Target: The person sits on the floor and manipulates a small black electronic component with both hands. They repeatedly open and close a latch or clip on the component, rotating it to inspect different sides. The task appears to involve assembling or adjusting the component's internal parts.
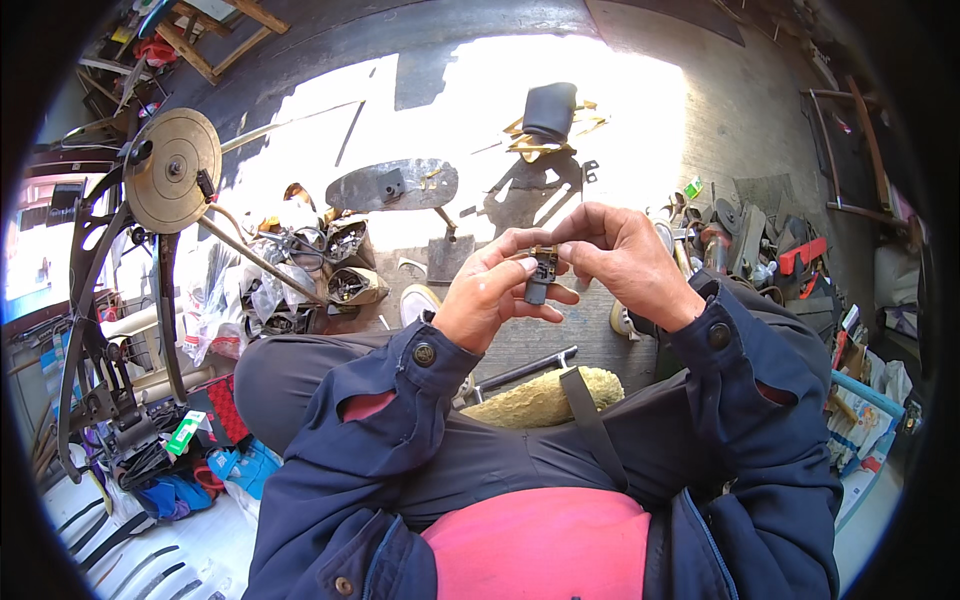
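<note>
In front of my knees, both hands hold up a small dark grey, block-shaped fitting (537, 291) with a brass-coloured top end. My left hand (482, 290) grips its side between thumb and fingers, the lower fingers reaching behind it. At the upper end, my right hand (632, 258) pinches with thumb and forefinger, touching the brass-coloured part. Exactly what the right fingertips hold is too small to make out. Across my lap hangs a dark strap (592, 425), over a yellow fuzzy pad (540, 398).
A dark oval board (420, 185) bears small metal pieces ahead. Beyond it stands a black container (550, 112) with yellowish pieces around its base. A machine with a round wheel (172, 170) rises at left. Opened bags (355, 285) and scattered tools, including a red-handled one (803, 256), flank me.
</note>
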Action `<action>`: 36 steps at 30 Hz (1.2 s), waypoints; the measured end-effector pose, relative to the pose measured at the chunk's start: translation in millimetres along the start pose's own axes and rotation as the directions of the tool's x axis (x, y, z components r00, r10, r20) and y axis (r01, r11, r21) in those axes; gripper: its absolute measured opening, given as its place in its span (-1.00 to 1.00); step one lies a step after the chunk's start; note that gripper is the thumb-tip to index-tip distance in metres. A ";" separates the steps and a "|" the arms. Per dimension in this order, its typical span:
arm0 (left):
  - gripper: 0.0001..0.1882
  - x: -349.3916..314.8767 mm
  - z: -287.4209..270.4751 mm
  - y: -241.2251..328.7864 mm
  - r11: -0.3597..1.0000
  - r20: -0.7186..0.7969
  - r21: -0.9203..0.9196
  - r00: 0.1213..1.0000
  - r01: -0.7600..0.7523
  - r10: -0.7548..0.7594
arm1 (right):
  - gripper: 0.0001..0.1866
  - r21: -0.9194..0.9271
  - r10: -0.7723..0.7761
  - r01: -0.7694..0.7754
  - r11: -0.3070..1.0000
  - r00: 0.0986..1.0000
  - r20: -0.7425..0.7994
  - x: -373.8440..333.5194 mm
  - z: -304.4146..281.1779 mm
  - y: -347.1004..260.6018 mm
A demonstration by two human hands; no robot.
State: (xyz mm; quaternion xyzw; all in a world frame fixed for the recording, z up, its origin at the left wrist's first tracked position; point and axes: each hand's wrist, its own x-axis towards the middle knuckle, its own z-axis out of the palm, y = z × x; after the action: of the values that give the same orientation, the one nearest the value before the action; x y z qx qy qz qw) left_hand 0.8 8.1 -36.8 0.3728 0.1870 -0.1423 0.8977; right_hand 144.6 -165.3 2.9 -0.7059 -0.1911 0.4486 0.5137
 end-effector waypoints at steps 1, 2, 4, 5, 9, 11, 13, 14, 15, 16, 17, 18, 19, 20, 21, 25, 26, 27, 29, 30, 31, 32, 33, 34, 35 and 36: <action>-0.43 -0.1 0.1 0.3 1.000 0.000 -0.002 1.000 -0.001 0.001 | -0.77 -0.007 -0.002 0.002 1.000 1.000 -0.003 -0.1 0.1 0.0; -0.43 -0.2 0.1 0.6 1.000 0.000 -0.007 1.000 -0.001 0.001 | -0.77 -0.013 -0.004 0.004 1.000 1.000 -0.006 -0.3 0.4 -0.1; -0.43 -0.5 0.2 1.0 1.000 -0.002 -0.015 1.000 0.000 0.000 | -0.78 -0.033 -0.016 0.015 0.999 1.000 -0.013 -0.6 1.7 -0.2; -0.43 -0.6 0.3 1.2 1.000 -0.004 -0.018 1.000 0.003 -0.003 | -0.78 -0.045 -0.025 0.025 0.999 1.000 -0.016 -0.8 2.8 -0.1; -0.42 -0.5 1.2 1.1 1.000 0.000 -0.010 1.000 -0.002 0.002 | -0.78 -0.099 -0.033 0.032 0.995 0.999 -0.011 -1.9 3.8 -1.1; -0.41 -0.7 1.7 1.0 1.000 -0.001 -0.010 1.000 -0.004 0.004 | -0.77 -0.102 -0.036 0.034 0.994 0.999 -0.011 -2.1 3.8 -1.4; -0.41 -0.8 2.0 0.9 1.000 0.000 -0.009 1.000 -0.005 0.005 | -0.77 -0.106 -0.043 0.042 0.993 0.999 -0.010 -2.2 3.7 -0.8; -0.41 -0.8 2.1 0.9 1.000 0.001 -0.007 1.000 -0.005 0.005 | -0.77 -0.108 -0.050 0.049 0.993 0.999 -0.010 -2.1 3.6 -0.3; -0.40 -0.8 2.1 0.8 1.000 0.005 -0.009 1.000 -0.008 0.008 | -0.78 -0.109 -0.057 0.056 0.992 0.998 -0.010 -2.1 3.6 0.3; -0.40 -0.7 2.0 0.8 1.000 0.003 -0.008 1.000 -0.005 0.005 | -0.78 -0.109 -0.063 0.061 0.992 0.998 -0.011 -1.7 4.1 1.1; -0.40 -0.5 1.9 0.9 1.000 0.004 -0.010 1.000 -0.003 0.003 | -0.78 -0.109 -0.068 0.067 0.992 0.998 -0.013 -1.2 4.8 2.0; -0.40 -0.5 1.8 0.9 1.000 0.006 -0.012 1.000 -0.002 0.002 | -0.78 -0.116 -0.070 0.068 0.991 0.997 -0.020 -1.0 5.1 2.7; -0.40 -0.5 1.7 0.8 1.000 0.003 -0.012 1.000 -0.001 0.001 | -0.78 -0.114 -0.080 0.077 0.990 0.997 -0.019 -1.3 5.2 3.1; -0.40 -0.6 1.8 0.6 1.000 0.000 -0.013 1.000 0.001 -0.001 | -0.78 -0.120 -0.085 0.082 0.989 0.996 -0.022 -1.6 5.6 3.5; -0.40 -0.7 1.7 0.5 1.000 -0.002 -0.013 1.000 0.002 -0.002 | -0.79 -0.125 -0.098 0.094 0.988 0.995 -0.026 -1.8 6.0 3.6; -0.39 -0.3 1.4 0.2 1.000 -0.002 -0.005 1.000 0.002 -0.002 | -0.79 -0.142 -0.110 0.105 0.984 0.993 -0.028 -2.2 6.9 2.8; -0.39 -0.4 1.4 0.0 1.000 -0.003 -0.005 1.000 0.001 -0.001 | -0.79 -0.158 -0.113 0.107 0.982 0.993 -0.029 -2.5 6.6 2.3; -0.39 -0.4 1.3 -0.2 1.000 -0.004 -0.006 1.000 -0.001 0.001 | -0.79 -0.176 -0.130 0.123 0.977 0.991 -0.028 -2.7 6.5 1.8; -0.39 -0.4 1.3 -0.6 1.000 -0.001 -0.009 1.000 0.000 0.000 | -0.79 -0.191 -0.132 0.123 0.974 0.991 -0.033 -3.1 7.2 1.4; -0.39 -0.3 1.3 -0.6 1.000 0.000 -0.010 1.000 -0.001 0.001 | -0.79 -0.201 -0.147 0.137 0.970 0.989 -0.035 -3.2 7.4 1.2; -0.39 -0.3 1.2 -0.6 1.000 0.002 -0.010 1.000 -0.001 0.001 | -0.79 -0.203 -0.142 0.132 0.970 0.989 -0.035 -3.2 7.4 1.1; -0.39 -0.4 1.1 -0.5 1.000 0.004 -0.010 1.000 -0.002 0.002 | -0.79 -0.206 -0.144 0.134 0.969 0.989 -0.035 -3.1 7.5 1.1; -0.39 -0.4 1.0 -0.5 1.000 0.008 -0.012 1.000 -0.004 0.005 | -0.80 -0.211 -0.152 0.142 0.967 0.988 -0.035 -3.1 7.5 1.1; -0.39 -0.4 0.9 -0.6 1.000 0.006 -0.010 1.000 -0.003 0.003 | -0.79 -0.208 -0.145 0.134 0.969 0.989 -0.037 -3.2 7.6 1.4; -0.39 -0.3 0.9 -0.6 1.000 0.006 -0.009 1.000 -0.004 0.004 | -0.79 -0.206 -0.144 0.133 0.969 0.989 -0.039 -3.4 7.8 1.7; -0.39 -0.3 0.9 -0.6 1.000 0.006 -0.009 1.000 -0.005 0.005 | -0.79 -0.202 -0.155 0.144 0.969 0.987 -0.039 -3.5 7.9 2.0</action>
State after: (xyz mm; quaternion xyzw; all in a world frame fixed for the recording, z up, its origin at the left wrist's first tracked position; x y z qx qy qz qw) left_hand 0.5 7.0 -36.5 0.3689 0.1841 -0.1402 0.9002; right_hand 135.9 -164.3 2.0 -0.7493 -0.2736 0.3677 0.4780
